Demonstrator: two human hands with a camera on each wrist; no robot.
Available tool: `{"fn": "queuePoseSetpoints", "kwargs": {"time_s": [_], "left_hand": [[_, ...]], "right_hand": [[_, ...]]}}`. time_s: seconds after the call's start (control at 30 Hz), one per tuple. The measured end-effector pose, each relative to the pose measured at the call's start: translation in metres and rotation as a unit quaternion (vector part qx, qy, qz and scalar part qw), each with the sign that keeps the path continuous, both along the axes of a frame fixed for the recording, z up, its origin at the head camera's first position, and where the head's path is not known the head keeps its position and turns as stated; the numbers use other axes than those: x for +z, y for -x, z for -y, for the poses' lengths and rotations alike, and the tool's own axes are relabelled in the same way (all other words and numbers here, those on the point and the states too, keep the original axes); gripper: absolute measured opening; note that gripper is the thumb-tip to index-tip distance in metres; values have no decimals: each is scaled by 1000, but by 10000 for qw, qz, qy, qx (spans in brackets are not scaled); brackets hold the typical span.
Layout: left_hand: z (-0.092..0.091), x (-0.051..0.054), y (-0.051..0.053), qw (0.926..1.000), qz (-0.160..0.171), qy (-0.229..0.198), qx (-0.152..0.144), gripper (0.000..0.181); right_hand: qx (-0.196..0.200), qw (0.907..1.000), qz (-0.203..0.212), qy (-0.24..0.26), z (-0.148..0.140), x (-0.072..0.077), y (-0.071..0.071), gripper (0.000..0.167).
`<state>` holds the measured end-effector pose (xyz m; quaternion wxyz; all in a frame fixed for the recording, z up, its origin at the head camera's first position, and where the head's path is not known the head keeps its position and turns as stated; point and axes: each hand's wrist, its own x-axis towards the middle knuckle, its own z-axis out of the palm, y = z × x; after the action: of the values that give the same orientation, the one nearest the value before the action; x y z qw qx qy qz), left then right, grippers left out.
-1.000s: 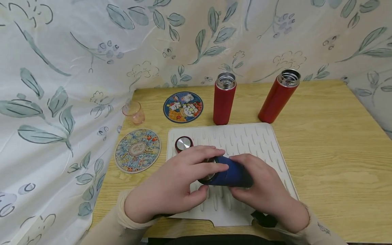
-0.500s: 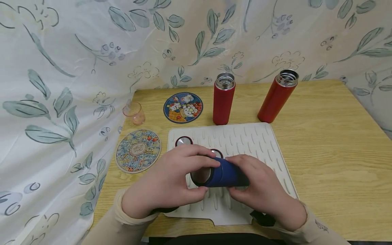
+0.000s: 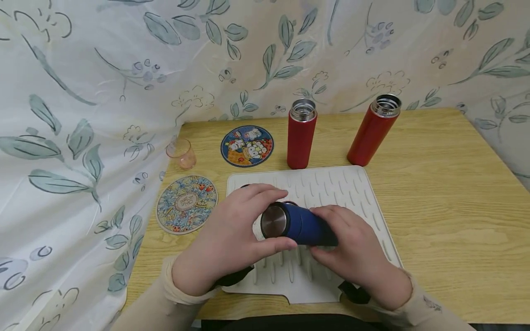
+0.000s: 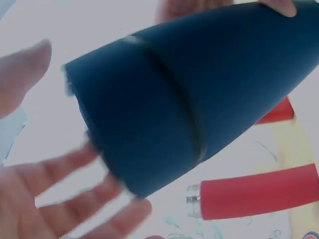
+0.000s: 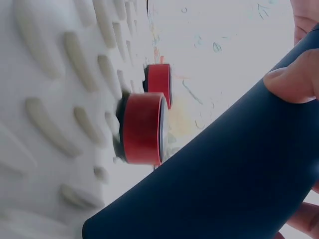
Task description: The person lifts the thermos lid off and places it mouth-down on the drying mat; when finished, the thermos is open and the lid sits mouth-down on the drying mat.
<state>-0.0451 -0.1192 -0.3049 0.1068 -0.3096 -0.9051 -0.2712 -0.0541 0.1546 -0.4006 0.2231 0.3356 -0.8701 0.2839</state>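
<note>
A dark blue thermos bottle lies tilted in the air over the white mat, its silver-topped lid pointing left. My right hand grips the lower body, thumb on the near side and fingers on the far side. Around the lid end, my left hand has its fingers and thumb spread wide. In the left wrist view the thumb is clear of the lid, while the fingertips are close to its rim; contact is hard to tell. Two red lids, a nearer one and a farther one, sit on the mat.
A white ridged drying mat lies under the hands. Behind it are two lidless red bottles, one upright and another to the right. At left are two round coasters and a clear pinkish glass.
My left fingers have spread away from the lid, so its silver top now shows fully. The bottle has turned its top toward the camera. My right hand keeps its grip.
</note>
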Motion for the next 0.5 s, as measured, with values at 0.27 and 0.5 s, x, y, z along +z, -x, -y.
{"fn": "queuePoseSetpoints", "kwargs": {"time_s": [0.27,0.5], "left_hand": [[10,-2,5,9910,-223,349,-1274,61],[7,-2,6,9967,-130,156,-786,55]], "right_hand": [[-140,9999,30,-10,-7,0,4,84],[64,10000,43,18,-2,-2,4,81]]}}
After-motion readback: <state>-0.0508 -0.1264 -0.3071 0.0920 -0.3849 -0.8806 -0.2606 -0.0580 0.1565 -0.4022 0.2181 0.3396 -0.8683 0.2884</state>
